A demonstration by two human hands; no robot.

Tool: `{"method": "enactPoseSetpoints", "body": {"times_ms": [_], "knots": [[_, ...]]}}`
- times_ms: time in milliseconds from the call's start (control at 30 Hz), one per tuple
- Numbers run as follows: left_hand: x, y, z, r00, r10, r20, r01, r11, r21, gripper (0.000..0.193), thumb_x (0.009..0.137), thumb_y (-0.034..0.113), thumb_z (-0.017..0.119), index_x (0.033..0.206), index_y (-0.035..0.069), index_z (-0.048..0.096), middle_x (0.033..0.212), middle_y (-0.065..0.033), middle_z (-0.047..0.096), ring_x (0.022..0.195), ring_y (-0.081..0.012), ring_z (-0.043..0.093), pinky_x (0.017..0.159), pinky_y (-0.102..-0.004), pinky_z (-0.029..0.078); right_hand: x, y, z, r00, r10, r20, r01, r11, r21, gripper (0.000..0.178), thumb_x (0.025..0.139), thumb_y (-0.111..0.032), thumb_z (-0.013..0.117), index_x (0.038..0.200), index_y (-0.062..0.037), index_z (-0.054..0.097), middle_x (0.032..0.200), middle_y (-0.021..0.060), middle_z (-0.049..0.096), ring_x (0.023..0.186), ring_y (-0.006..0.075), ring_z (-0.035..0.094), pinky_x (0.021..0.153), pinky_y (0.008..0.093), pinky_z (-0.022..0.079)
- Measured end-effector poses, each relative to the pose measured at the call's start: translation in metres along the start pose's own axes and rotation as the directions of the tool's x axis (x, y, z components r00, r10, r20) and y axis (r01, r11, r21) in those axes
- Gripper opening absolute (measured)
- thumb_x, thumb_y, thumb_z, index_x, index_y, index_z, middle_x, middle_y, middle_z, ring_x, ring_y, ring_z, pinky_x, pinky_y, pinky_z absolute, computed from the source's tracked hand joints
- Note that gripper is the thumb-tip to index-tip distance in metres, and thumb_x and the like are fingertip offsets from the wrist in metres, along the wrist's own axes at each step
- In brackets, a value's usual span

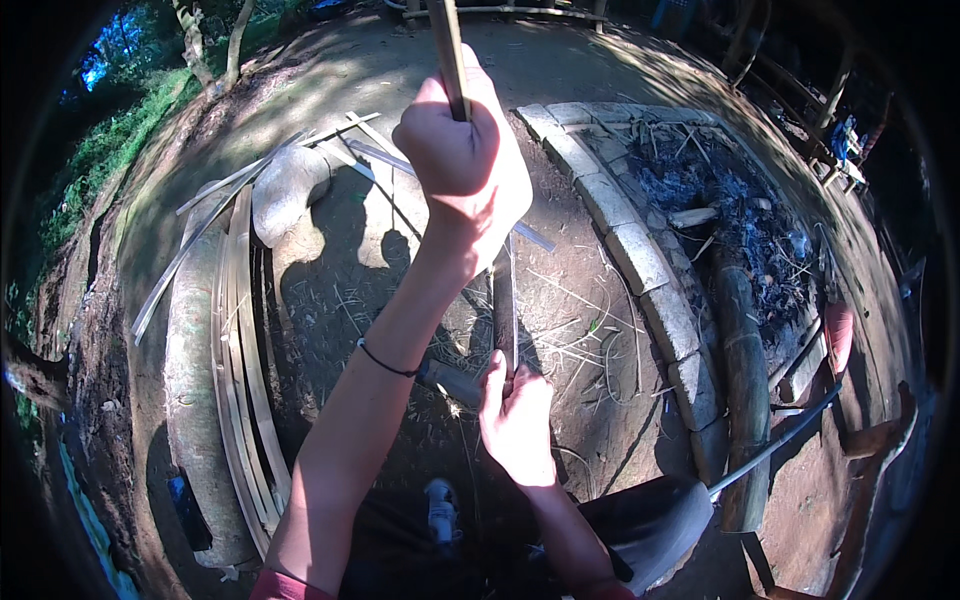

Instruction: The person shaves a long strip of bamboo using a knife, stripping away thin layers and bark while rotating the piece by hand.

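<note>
My left hand is raised in front of me, its fingers closed around a narrow bamboo strip that runs up past the top edge. Lower down, my right hand grips a knife, and its long dark blade points away from me. The far end of the blade comes close below my left wrist. Whether the blade touches the strip I cannot tell. Beside my right hand lies a short grey round piece, partly hidden by my left forearm.
Pale strips lie along a thick log at the left, with a dark flat object on it. At the right, a stone border encloses ash, beside a long bamboo pole. Thin shavings litter the ground.
</note>
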State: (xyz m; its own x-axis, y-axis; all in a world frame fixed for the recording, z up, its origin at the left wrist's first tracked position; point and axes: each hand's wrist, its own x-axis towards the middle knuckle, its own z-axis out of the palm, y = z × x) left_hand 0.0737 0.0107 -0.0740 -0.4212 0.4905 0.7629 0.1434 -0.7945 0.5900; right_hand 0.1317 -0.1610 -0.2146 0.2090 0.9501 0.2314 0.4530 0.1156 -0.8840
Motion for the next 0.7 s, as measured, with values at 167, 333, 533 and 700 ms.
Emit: {"method": "enactPoseSetpoints", "body": {"times_ms": [167,333,533,700], "knots": [[-0.001,0.002,0.004,1.0,-0.012,0.019,0.013,0.999,-0.048,0.031,0.095,0.015,0.055,0.069,-0.002,0.055,0.046,-0.0021,0.044,0.044,-0.0073,0.042,0.042,-0.0268,0.032,0.003,0.064,0.029,0.881,0.458,0.121,-0.455,0.889,-0.057,0.03,0.093,-0.017,0.057,0.076,0.0078,0.058,0.058,0.0235,0.059,0.059,0.0371,0.066,0.054,0.0433,0.049],[-0.001,-0.001,0.009,0.997,-0.022,0.071,0.039,0.967,-0.252,0.046,0.1,0.021,0.051,0.058,0.006,0.039,0.047,0.0066,0.031,0.046,-0.0019,0.026,0.042,-0.0266,0.017,0.015,0.074,0.012,0.99,0.14,0.016,-0.14,0.99,0.023,0.037,0.094,-0.016,0.057,0.066,0.0079,0.056,0.045,0.0187,0.051,0.036,0.0224,0.054,0.037,0.0373,0.038],[-0.006,-0.023,-0.006,0.967,0.218,0.13,-0.246,0.934,0.259,0.025,0.095,0.022,0.058,0.089,-0.002,0.057,0.078,-0.0046,0.053,0.055,-0.0065,0.05,0.045,-0.0185,0.041,0.018,-0.003,-0.026,0.994,0.102,-0.027,-0.095,0.975,0.199,0.039,0.098,-0.019,0.053,0.066,0.0029,0.056,0.044,0.01,0.049,0.035,0.0158,0.05,0.036,0.0324,0.034],[-0.006,-0.022,0.019,0.906,0.412,-0.1,-0.402,0.909,0.109,0.022,0.098,0.01,0.042,0.083,0.003,0.055,0.06,0.0004,0.047,0.047,-0.0077,0.042,0.042,-0.0232,0.034,0.007,-0.013,-0.016,1.0,0.017,-0.013,-0.015,0.992,0.122,0.032,0.098,-0.012,0.052,0.069,0.0019,0.056,0.043,0.0137,0.044,0.034,0.0235,0.05,0.035,0.0348,0.035]]}}
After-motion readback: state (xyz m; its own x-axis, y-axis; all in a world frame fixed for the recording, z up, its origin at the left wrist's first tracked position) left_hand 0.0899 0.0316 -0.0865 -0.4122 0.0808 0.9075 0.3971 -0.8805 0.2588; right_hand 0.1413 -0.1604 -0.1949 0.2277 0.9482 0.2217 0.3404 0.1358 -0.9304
